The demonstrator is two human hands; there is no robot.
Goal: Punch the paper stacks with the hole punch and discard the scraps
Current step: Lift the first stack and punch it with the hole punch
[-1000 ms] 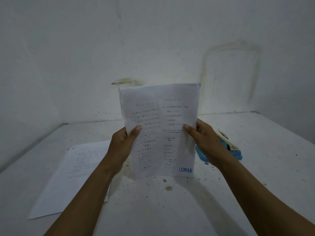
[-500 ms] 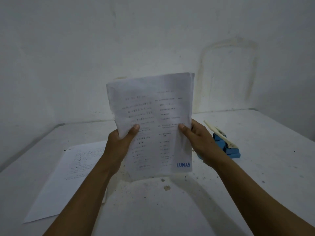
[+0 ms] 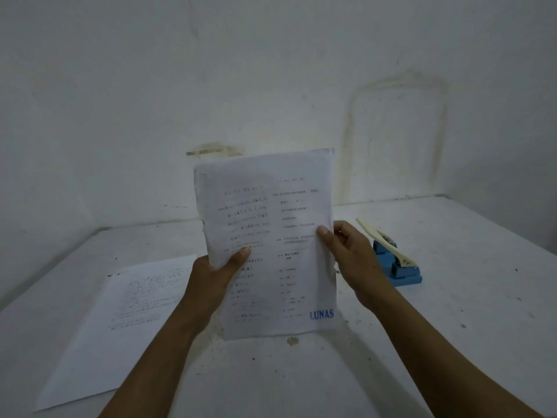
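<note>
I hold a stack of printed white paper (image 3: 271, 224) upright in front of me, its lower edge close to or resting on the table. It bears lines of text and a blue "LUNAS" mark at the lower right. My left hand (image 3: 212, 277) grips its left edge, thumb on the front. My right hand (image 3: 351, 257) grips the right edge the same way. A blue hole punch (image 3: 398, 262) with a cream lever stands on the table just right of my right hand, its lever raised.
A second printed paper stack (image 3: 120, 321) lies flat on the white table (image 3: 452, 342) at the left. Small specks and a scrap (image 3: 292, 340) dot the table below the held stack. White walls close the back and both sides.
The held stack rose and tilted left half a second ago, then came back down and more upright. My right hand has shifted left, uncovering the hole punch.
</note>
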